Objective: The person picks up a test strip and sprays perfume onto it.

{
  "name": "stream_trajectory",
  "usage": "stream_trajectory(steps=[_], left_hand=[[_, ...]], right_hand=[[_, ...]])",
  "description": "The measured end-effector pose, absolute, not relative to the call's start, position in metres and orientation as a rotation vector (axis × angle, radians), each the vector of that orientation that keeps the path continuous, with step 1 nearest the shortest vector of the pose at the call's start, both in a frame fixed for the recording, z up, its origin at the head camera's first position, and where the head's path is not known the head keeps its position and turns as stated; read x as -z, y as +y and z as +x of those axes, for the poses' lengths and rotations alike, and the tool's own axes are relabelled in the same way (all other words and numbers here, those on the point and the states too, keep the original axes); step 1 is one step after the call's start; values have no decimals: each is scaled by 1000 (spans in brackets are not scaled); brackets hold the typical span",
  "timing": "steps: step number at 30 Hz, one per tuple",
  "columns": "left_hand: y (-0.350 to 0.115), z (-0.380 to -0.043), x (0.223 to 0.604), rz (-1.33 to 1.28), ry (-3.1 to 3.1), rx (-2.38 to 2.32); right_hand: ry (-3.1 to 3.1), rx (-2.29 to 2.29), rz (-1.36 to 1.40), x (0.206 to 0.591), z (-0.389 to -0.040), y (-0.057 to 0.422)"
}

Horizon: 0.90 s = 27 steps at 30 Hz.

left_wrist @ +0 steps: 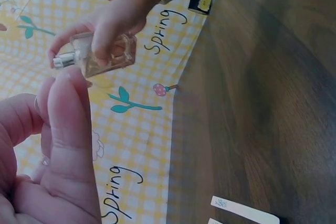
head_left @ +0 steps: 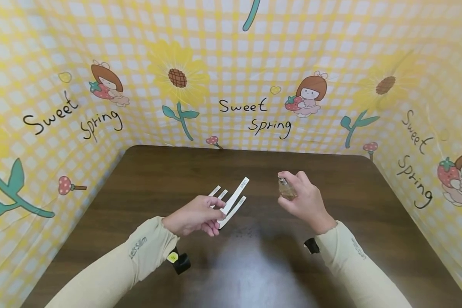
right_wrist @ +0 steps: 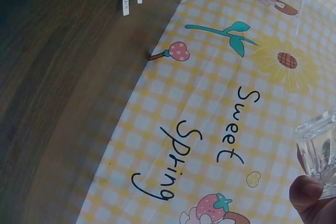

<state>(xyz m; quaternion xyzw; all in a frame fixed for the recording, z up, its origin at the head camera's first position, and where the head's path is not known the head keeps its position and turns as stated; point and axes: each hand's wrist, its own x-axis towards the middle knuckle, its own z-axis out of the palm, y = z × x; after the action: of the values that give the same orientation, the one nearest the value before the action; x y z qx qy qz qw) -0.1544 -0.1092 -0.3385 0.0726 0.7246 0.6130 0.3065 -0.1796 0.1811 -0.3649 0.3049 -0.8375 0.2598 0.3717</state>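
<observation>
My left hand (head_left: 196, 215) pinches a long white perfume test strip (head_left: 237, 193) between thumb and fingers, its printed end pointing up and away. In the left wrist view the thumb hides this strip. My right hand (head_left: 307, 197) grips a clear glass perfume bottle (left_wrist: 119, 57) with pale amber liquid, index finger on the silver spray top (left_wrist: 64, 60). The bottle is to the right of the held strip, apart from it. Only a corner of the clear bottle (right_wrist: 319, 148) and a fingertip appear in the right wrist view. Several more test strips (head_left: 235, 211) lie around the left hand.
A dark wooden table (head_left: 158, 171) spreads under both hands. Behind it and at both sides hangs a yellow checked cloth (head_left: 231, 77) with flowers and lettering. A black wrist strap (head_left: 182, 263) sits on the left arm, another black strap (head_left: 312, 246) on the right.
</observation>
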Motion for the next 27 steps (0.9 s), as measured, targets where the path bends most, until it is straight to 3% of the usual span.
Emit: stream_trajectory(steps=[27], left_hand=[[-104, -153, 333, 212, 1878, -1607]], right_hand=[[-2157, -631, 768, 370, -186, 180]])
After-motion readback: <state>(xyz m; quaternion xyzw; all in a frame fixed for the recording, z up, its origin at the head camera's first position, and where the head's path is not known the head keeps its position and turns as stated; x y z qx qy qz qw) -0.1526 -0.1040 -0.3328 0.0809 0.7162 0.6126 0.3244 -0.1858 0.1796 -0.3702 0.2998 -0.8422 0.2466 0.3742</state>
